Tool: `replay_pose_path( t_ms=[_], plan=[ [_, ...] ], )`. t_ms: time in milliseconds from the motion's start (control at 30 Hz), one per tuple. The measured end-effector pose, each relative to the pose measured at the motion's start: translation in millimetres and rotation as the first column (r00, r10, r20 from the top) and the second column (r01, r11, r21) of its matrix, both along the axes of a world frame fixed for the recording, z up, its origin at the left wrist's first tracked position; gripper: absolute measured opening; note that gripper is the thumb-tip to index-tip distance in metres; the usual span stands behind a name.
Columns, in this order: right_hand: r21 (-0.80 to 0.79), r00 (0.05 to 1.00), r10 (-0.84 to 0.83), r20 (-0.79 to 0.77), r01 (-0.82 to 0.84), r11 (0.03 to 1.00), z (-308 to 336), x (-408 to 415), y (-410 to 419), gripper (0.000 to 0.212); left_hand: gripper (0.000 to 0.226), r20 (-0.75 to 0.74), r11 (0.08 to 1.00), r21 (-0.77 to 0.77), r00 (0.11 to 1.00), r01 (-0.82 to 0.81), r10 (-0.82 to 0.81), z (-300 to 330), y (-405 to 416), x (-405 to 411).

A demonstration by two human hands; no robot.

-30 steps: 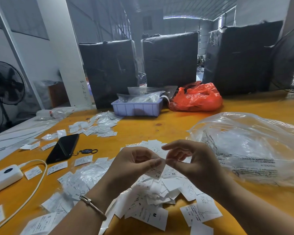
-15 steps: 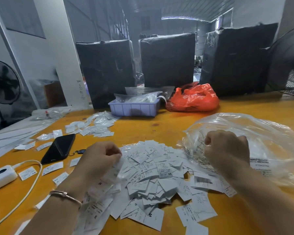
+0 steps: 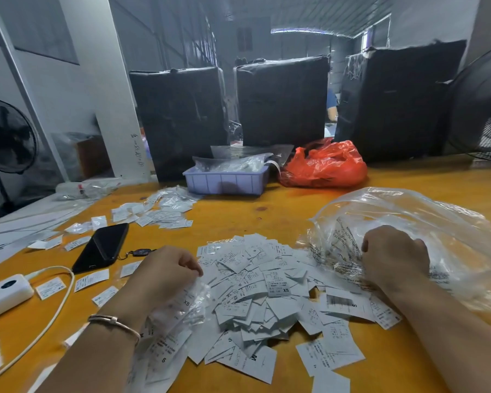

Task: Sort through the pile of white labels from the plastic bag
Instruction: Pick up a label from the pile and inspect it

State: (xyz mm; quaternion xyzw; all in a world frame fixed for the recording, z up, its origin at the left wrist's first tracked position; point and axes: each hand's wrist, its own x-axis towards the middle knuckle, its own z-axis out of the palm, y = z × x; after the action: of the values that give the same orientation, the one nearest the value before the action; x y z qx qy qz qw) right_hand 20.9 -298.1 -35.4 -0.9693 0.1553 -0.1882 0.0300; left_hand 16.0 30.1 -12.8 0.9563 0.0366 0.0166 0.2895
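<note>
Pile of white labels [image 3: 255, 296] lies loose on the orange worktop [image 3: 267, 214], near edge, between both hands. Left hand [image 3: 167, 272] clenched on crinkled clear film at the pile's left side. Right hand [image 3: 394, 256] fisted on the mouth of the plastic bag [image 3: 425, 236]; a few labels show inside. Labels likely light, thin, slippery, so pinch single ones by an edge. Farther back, lilac tray [image 3: 224, 182] holds clear packets; red bag [image 3: 323, 165] beside it, contents hidden.
</note>
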Motion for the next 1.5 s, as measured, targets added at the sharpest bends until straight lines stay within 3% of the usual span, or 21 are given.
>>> replay_pose_path(
  t_ms=[133,267,467,533,567,633,700,800,867,1000,1067,1100,1167,1200,1233,1367,1500],
  plan=[
    [0.028,0.999,0.0,0.053,-0.001,1.0,-1,2,0,0.013,0.007,0.01,0.999,0.035,0.999,-0.037,0.037,-3,2,1],
    [0.05,0.972,0.02,0.236,-0.033,0.998,2,0,5,0.01,0.011,0.152,0.994,0.037,0.984,-0.099,0.092,-5,-2,3],
    [0.166,0.777,0.211,0.594,-0.375,0.912,14,-16,31,0.009,0.01,0.369,0.999,-0.012,0.929,0.032,-0.025,-10,-22,-2],
    [0.355,0.744,0.284,0.605,-0.571,0.74,15,-23,45,0.011,0.013,0.395,0.985,-0.081,0.912,0.152,-0.108,-11,-29,-6],
    [0.492,0.744,0.322,0.586,-0.641,0.589,15,-25,52,0.01,0.015,0.392,0.968,-0.123,0.906,0.221,-0.157,-11,-33,-8],
    [0.726,0.757,0.397,0.52,-0.636,0.263,14,-31,65,0.008,0.027,0.355,0.915,-0.206,0.898,0.347,-0.26,-9,-40,-13],
    [0.837,0.757,0.456,0.468,-0.546,0.047,9,-33,72,0.005,0.042,0.298,0.856,-0.273,0.885,0.438,-0.358,-7,-46,-17],
    [0.885,0.746,0.488,0.453,-0.444,-0.143,7,-33,76,0.013,0.05,0.257,0.801,-0.311,0.856,0.512,-0.447,-7,-51,-20],
    [0.887,0.746,0.487,0.455,-0.427,-0.175,7,-33,77,0.024,0.042,0.27,0.782,-0.342,0.851,0.521,-0.45,-8,-55,-22],
    [0.89,0.715,0.548,0.434,-0.434,-0.138,6,-36,78,0.029,0.012,0.366,0.755,-0.399,0.845,0.52,-0.389,-9,-60,-24],
    [0.875,0.724,0.543,0.426,-0.483,-0.043,6,-35,77,0.027,0.007,0.396,0.756,-0.44,0.86,0.485,-0.321,-9,-58,-22],
    [0.842,0.746,0.521,0.414,-0.532,0.093,5,-33,75,0.024,0.008,0.4,0.761,-0.456,0.87,0.462,-0.289,-9,-57,-21],
    [0.661,0.803,0.476,0.358,-0.578,0.479,0,-28,69,0.018,0.008,0.392,0.779,-0.465,0.887,0.42,-0.244,-9,-54,-19],
    [0.567,0.824,0.473,0.312,-0.561,0.603,-2,-26,68,0.021,0.007,0.381,0.786,-0.471,0.896,0.402,-0.23,-9,-53,-18],
    [0.518,0.84,0.48,0.253,-0.537,0.666,-4,-25,67,0.027,0.007,0.364,0.79,-0.477,0.905,0.385,-0.221,-10,-52,-17],
    [0.436,0.875,0.481,0.054,-0.454,0.777,-11,-22,76,0.052,0.011,0.304,0.806,-0.478,0.927,0.348,-0.22,-12,-51,-16],
    [0.431,0.873,0.488,0.013,-0.445,0.785,-16,-19,84,0.049,0.013,0.307,0.801,-0.493,0.93,0.339,-0.204,-11,-51,-16]
  ],
)
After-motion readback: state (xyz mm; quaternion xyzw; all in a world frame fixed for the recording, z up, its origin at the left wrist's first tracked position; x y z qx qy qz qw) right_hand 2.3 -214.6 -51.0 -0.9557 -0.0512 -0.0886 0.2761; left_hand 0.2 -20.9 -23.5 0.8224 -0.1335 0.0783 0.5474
